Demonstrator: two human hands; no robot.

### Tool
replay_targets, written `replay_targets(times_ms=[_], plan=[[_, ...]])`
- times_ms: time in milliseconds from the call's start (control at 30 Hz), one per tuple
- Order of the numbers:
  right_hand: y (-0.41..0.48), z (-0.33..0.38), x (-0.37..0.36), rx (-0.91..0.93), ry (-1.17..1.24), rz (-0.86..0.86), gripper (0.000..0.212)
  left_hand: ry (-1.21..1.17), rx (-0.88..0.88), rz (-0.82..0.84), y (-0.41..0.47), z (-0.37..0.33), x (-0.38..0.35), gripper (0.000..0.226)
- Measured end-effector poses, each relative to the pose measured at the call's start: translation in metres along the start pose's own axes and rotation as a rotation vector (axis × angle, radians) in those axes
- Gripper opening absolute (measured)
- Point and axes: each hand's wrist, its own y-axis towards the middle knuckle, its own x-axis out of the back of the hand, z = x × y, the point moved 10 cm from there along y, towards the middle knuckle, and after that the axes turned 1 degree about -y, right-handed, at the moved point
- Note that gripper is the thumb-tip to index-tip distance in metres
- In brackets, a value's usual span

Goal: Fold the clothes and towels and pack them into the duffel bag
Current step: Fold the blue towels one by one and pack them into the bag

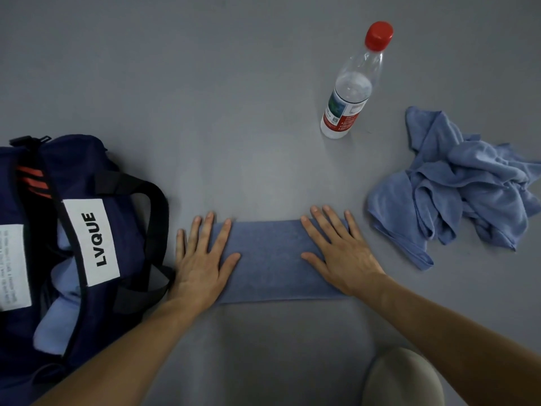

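Pressing flat, the left hand and right hand rest palm-down with straight, spread fingers on opposite ends of the folded towel, gripping nothing. Just left of the left hand sits the open bag, blue cloth inside. Right of the right hand lies a crumpled towel; beyond it stands a bottle.

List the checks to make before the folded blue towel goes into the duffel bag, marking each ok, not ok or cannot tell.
1. Folded towel lies flat: ok.
2. Left hand and right hand press flat on its ends: ok.
3. Duffel bag open: ok.
4. Room left in bag: cannot tell.
5. Crumpled cloth folded: not ok.
6. Bottle upright, apart from towel: ok.
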Motion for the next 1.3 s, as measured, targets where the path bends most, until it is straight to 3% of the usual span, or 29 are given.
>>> replay_targets(times_ms=[133,233,300,400,500,567,767,900,1033,1200,1300], plan=[[0.002,-0.006,0.021,0.000,0.096,-0.178,0.050,-0.030,-0.012,-0.067,0.004,0.001,0.016,0.059],[-0.003,-0.027,0.041,-0.031,0.189,-0.322,0.040,-0.102,-0.094,-0.276,0.008,0.003,0.050,0.038],[0.000,-0.038,0.046,-0.060,0.247,-0.265,0.042,-0.117,-0.056,-0.259,0.017,0.010,0.061,0.029],[0.011,-0.049,0.043,-0.175,0.399,-0.123,0.044,-0.169,-0.018,-0.075,0.034,0.014,0.066,0.029],[0.023,-0.052,0.038,-0.214,0.489,0.011,0.028,-0.212,-0.024,0.076,0.044,0.016,0.063,0.025],[0.026,-0.049,0.038,-0.200,0.484,0.052,0.015,-0.207,-0.056,0.082,0.046,0.014,0.066,0.017],[-0.003,-0.042,0.087,-0.094,0.413,-0.349,0.015,-0.206,-0.075,-0.318,0.016,0.012,0.107,0.006],[-0.038,-0.005,0.085,0.150,0.214,-0.377,0.014,-0.130,-0.192,-0.357,-0.031,-0.003,0.097,0.015],[-0.069,0.012,0.054,0.222,0.104,-0.290,0.011,-0.033,-0.271,-0.262,-0.069,-0.009,0.062,0.017],[-0.074,0.024,0.045,0.226,0.118,-0.195,0.019,0.066,-0.085,-0.075,-0.070,-0.014,0.046,0.028],[-0.064,0.034,0.066,0.266,0.168,-0.304,0.015,-0.053,0.024,-0.189,-0.070,-0.042,0.067,0.030]])
